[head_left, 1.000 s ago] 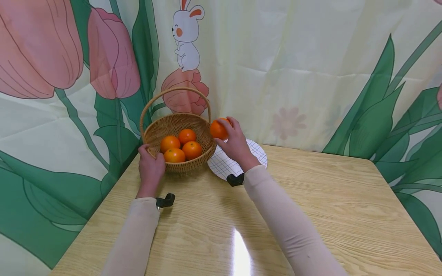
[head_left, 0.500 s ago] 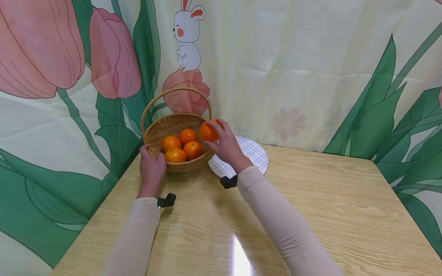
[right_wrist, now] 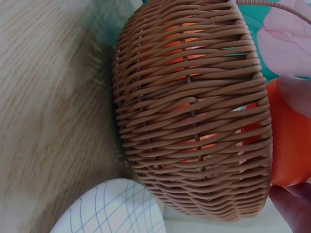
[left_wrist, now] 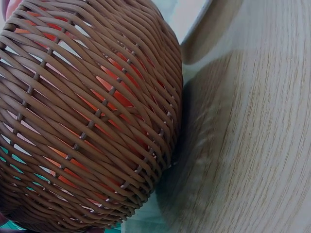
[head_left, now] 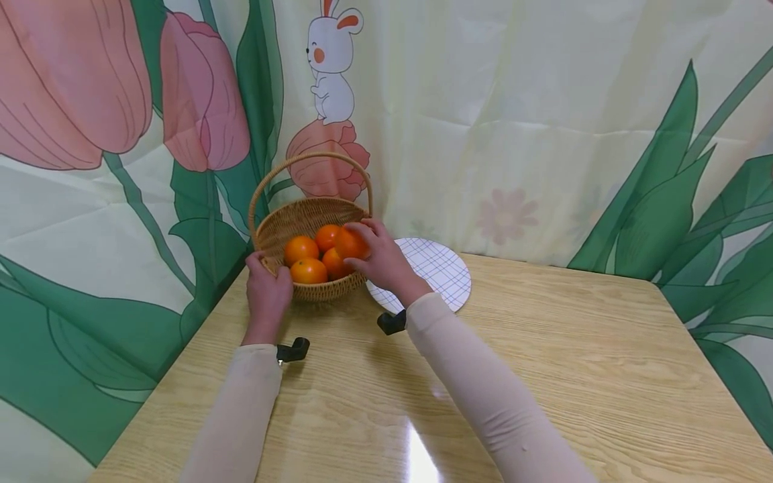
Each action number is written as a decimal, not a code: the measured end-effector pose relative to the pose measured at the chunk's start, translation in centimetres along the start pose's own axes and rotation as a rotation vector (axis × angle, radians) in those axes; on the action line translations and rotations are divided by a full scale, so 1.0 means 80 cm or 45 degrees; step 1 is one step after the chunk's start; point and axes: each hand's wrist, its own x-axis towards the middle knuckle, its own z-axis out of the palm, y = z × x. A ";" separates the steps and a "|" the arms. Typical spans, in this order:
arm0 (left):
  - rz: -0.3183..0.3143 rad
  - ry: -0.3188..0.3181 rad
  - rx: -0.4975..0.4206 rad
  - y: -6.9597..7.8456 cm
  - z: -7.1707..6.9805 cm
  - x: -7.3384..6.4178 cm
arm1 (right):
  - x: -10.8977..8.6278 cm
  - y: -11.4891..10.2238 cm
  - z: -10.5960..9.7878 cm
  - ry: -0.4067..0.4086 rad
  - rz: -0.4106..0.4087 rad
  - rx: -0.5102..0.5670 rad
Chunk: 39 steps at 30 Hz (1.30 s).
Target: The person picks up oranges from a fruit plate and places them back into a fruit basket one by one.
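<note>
A woven wicker basket (head_left: 326, 292) with a tall arched handle stands at the back left of the table, several oranges (head_left: 308, 271) inside it. My left hand (head_left: 268, 295) grips the basket's left rim. Over the basket's right side, my right hand (head_left: 385, 260) holds an orange (head_left: 351, 243) between fingers and thumb, in front of or against the others. In the right wrist view the held orange (right_wrist: 294, 141) shows at the basket's rim, with the thumb and a fingertip on it. The left wrist view is filled by the basket's woven side (left_wrist: 97, 107), oranges glimpsed through the gaps.
A white plate (head_left: 443, 272) with a blue grid pattern lies right of the basket, partly behind my right hand. The wooden table (head_left: 580, 362) stretches to the right and front. A printed curtain (head_left: 447, 134) hangs along the table's back edge.
My right hand has moved left and down with the orange, from above the plate beside the basket to over the oranges inside. My left hand has kept its grip on the rim.
</note>
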 end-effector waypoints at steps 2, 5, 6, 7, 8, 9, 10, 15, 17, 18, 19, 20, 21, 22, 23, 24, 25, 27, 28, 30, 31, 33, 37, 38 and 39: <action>-0.002 -0.008 -0.004 0.000 0.000 0.000 | 0.000 0.000 0.002 -0.017 0.009 -0.009; -0.002 -0.010 -0.009 0.001 0.001 -0.002 | 0.000 -0.001 0.004 -0.044 0.019 -0.024; -0.002 -0.009 -0.008 0.001 0.001 -0.002 | -0.001 -0.002 0.004 -0.055 0.023 -0.026; 0.002 -0.006 -0.008 0.001 0.000 -0.003 | -0.001 -0.003 0.004 -0.067 0.030 -0.026; 0.006 -0.004 -0.008 0.002 0.000 -0.003 | -0.001 -0.003 0.004 -0.076 0.030 -0.023; 0.013 0.000 -0.009 0.002 0.000 -0.003 | -0.001 -0.004 0.005 -0.083 0.028 -0.023; 0.018 0.005 -0.009 0.002 0.000 -0.004 | -0.001 -0.004 0.005 -0.088 0.026 -0.027; 0.045 0.017 -0.008 0.002 0.001 -0.004 | -0.001 -0.004 0.006 -0.110 0.037 -0.053; 0.045 0.013 -0.006 0.002 0.003 -0.004 | -0.003 -0.003 0.006 -0.119 0.042 -0.058; 0.043 0.010 -0.006 0.002 0.003 -0.004 | -0.003 -0.003 0.006 -0.124 0.044 -0.059; 0.041 0.006 -0.007 0.002 0.004 -0.004 | -0.004 -0.003 0.006 -0.131 0.046 -0.062; 0.038 0.003 -0.008 0.001 0.005 -0.004 | -0.004 -0.003 0.006 -0.135 0.044 -0.065; 0.036 0.000 -0.009 0.001 0.005 -0.004 | -0.004 -0.002 0.006 -0.137 0.038 -0.073; 0.035 -0.004 -0.010 0.001 0.006 -0.004 | -0.005 -0.002 0.006 -0.136 0.031 -0.080; 0.033 -0.009 -0.011 0.001 0.006 -0.004 | -0.005 -0.001 0.006 -0.134 0.023 -0.089; 0.033 -0.011 -0.015 0.001 0.007 -0.003 | -0.005 0.000 0.006 -0.131 0.015 -0.100; 0.035 -0.011 -0.015 0.001 0.007 -0.003 | -0.005 0.000 0.005 -0.125 0.006 -0.110; 0.029 -0.018 -0.019 0.001 0.008 -0.002 | -0.006 0.001 0.004 -0.115 -0.009 -0.121; 0.025 -0.022 -0.021 0.002 0.008 -0.001 | -0.006 0.002 0.003 -0.112 -0.011 -0.122; 0.012 -0.029 -0.025 0.001 0.008 0.000 | -0.008 0.001 0.001 -0.108 -0.007 -0.113; 0.004 -0.036 -0.024 0.002 0.008 0.000 | -0.009 0.001 -0.001 -0.103 -0.007 -0.108; -0.012 -0.050 -0.025 0.002 0.008 0.001 | -0.010 0.003 -0.003 -0.091 -0.002 -0.105; -0.015 -0.069 -0.019 0.005 0.010 0.003 | -0.014 0.011 -0.005 -0.048 -0.008 -0.121; -0.014 -0.072 -0.016 0.006 0.010 0.003 | -0.015 0.013 -0.006 -0.037 -0.009 -0.125; -0.010 -0.072 -0.013 0.006 0.010 0.004 | -0.016 0.015 -0.007 -0.026 -0.009 -0.117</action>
